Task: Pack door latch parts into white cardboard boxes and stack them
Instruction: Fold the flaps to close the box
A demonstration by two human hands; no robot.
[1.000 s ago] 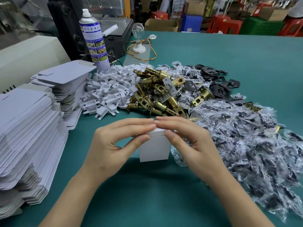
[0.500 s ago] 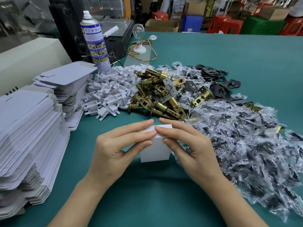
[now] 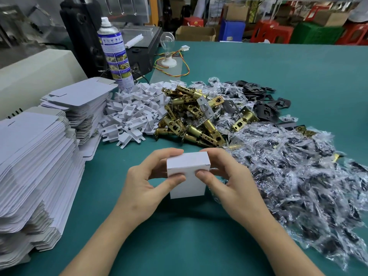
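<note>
Both hands (image 3: 147, 182) hold white box (image 3: 188, 174) upright, closed top up

The single view came from the person's head, a wide-angle lens that looked forward and down across the green worktop (image 3: 258, 76). It sat close above the left hand (image 3: 147, 188) and right hand (image 3: 233, 188) by the near edge, and reached past the far edge to red stools (image 3: 266, 32) and cartons (image 3: 196, 33).
</note>
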